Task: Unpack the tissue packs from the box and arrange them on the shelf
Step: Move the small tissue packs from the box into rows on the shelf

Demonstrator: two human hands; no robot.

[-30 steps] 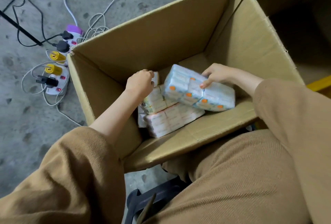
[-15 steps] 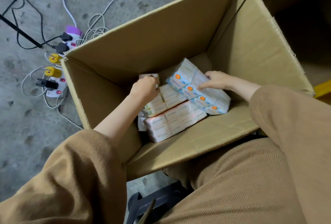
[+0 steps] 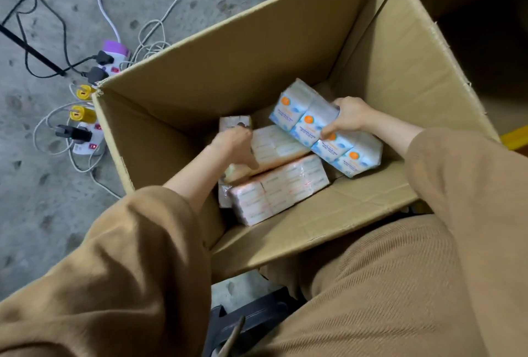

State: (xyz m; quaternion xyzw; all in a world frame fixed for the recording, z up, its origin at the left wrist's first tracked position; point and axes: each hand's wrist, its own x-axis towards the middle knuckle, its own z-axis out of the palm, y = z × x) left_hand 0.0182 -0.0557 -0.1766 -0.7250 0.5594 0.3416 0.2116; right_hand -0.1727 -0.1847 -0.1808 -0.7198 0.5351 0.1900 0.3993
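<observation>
Lowered since the earlier frame, the left hand point(image 3: 235, 146) is now closed round a peach pack point(image 3: 278, 145) at the box point(image 3: 257, 65) floor's centre. The blue pack point(image 3: 310, 123) is gripped by the right hand point(image 3: 347, 119) near the right wall. Pink packs point(image 3: 281, 189) remain unpacked; no shelf is visible.

- Open brown cardboard box point(image 3: 243, 71) on grey concrete floor point(image 3: 43, 213), flaps up.
- Right hand point(image 3: 347, 119) grips the long blue-and-white plastic-wrapped tissue pack with orange dots point(image 3: 311, 125): thumb on the near face, fingers over the far edge. Pack tilted, its low end down in the box's right corner.
- Left hand point(image 3: 235, 145) grips the left end of a peach-and-white wrapped tissue pack point(image 3: 280, 145).
- A second peach-and-white wrapped pack point(image 3: 280, 191) lies just in front, touching it.
- Tan sleeves point(image 3: 137, 256) on both arms.
- White power strip with yellow plugs point(image 3: 85, 128) on the floor, left of the box; cables looped nearby.
</observation>
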